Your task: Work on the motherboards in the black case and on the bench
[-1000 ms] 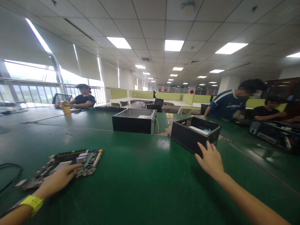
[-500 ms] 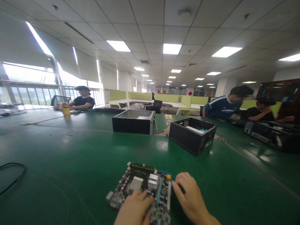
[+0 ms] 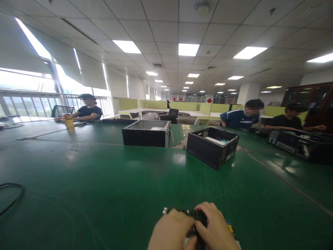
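Note:
At the bottom of the head view, a computer motherboard lies on the green table, mostly covered by my hands. Only its far edge with a dark strip, a white clip at the left corner and blue and yellow connectors at the right still show. My left hand bends over the board's left side, its fingertips meeting the dark strip. My right hand closes over the far edge from the right, thumb and fingers on either side of the strip. Exactly what the fingertips pinch is hidden.
Two open black computer cases, one at centre and one right of it, stand across the table. Another case lies far right. A black cable is at left, a yellow container farther back. Three people sit around.
The motherboard has shifted right and closer to me, and appears turned. My left hand has moved up to its far edge, and my right hand has come from beside the board onto it.

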`<state>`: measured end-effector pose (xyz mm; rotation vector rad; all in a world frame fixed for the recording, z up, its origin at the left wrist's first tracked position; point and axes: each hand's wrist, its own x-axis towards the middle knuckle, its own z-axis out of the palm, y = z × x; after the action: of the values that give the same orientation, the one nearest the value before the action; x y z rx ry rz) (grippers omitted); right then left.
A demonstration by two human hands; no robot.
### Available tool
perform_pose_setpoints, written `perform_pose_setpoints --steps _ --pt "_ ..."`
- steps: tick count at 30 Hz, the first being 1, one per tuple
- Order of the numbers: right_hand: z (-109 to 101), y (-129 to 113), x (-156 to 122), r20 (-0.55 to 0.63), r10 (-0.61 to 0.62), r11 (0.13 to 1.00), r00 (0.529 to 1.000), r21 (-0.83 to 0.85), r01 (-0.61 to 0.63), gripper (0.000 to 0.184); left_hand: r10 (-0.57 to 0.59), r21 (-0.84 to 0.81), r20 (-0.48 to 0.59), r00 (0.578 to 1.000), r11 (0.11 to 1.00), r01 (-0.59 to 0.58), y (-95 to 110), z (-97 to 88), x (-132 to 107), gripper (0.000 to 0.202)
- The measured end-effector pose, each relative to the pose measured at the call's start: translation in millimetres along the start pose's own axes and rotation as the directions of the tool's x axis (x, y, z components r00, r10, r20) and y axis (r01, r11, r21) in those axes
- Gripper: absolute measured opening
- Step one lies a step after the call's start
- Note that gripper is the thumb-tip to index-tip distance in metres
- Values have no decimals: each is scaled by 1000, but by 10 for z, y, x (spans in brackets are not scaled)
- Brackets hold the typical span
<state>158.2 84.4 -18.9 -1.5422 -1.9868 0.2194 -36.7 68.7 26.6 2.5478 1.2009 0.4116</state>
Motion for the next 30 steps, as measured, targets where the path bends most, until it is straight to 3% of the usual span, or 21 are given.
perform_pose_setpoints --steps 3,5,13,21,30 --pt "1 -23 10 10 31 1000 999 -3 -31 19 -218 21 -194 957 974 226 -253 -211 63 36" --pt "7 -32 15 11 50 999 999 -2 -50 18 -280 1 -212 936 958 287 -382 -270 62 36" --pt "-41 -96 48 140 174 984 975 20 -178 13 -293 -68 -128 948 956 286 -494 -201 90 16" --pt "-52 -114 47 139 178 980 974 66 -189 13 -295 -125 -134 946 952 279 -460 -303 89 18" --pt "-73 -138 55 146 177 980 973 68 -188 14 -315 -129 -132 940 946 299 -464 -297 78 20"
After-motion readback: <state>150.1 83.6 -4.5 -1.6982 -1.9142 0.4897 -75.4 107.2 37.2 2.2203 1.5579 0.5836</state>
